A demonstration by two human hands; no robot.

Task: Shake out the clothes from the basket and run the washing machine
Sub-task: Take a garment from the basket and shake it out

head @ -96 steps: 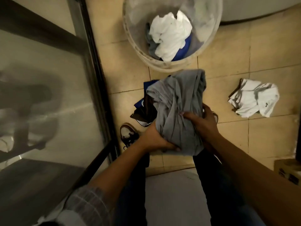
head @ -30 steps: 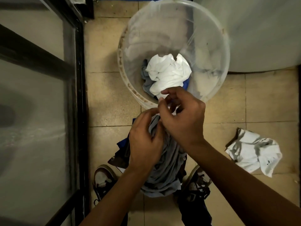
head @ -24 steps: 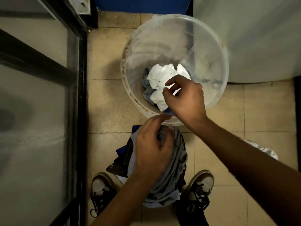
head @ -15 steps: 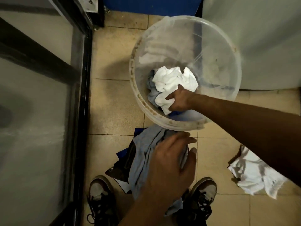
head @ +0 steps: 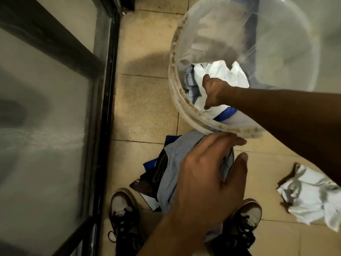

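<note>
Two hands are busy over the laundry. The right hand (head: 212, 92) is down inside the basket (head: 174, 93), its fingers curled round a fold of the white cloth (head: 227, 72) that lies on top of the clothes in there. A pale blue garment (head: 190, 80) sits just beside it against the basket wall, and a strip of blue trim (head: 226, 115) shows under the forearm near the rim.

The left hand (head: 204, 180) is nearer the camera, above the grey shirt (head: 173, 163). Its fingers are spread and fairly straight, the thumb set apart from them, and a bit of grey cloth shows in the gap between thumb and fingers. Whether it grips the shirt or only rests on it, I cannot tell from this angle.

The grey shirt hangs in front of the legs, over a small heap of dark clothes (head: 153, 174) on the tiled floor (head: 147, 100) between the shoes (head: 122, 215). Another white garment (head: 311, 194) lies crumpled on the floor to the right, well apart from the basket. A glass door (head: 46, 126) with a dark frame runs along the left side. Behind the basket stands a pale grey appliance (head: 330, 43).
</note>
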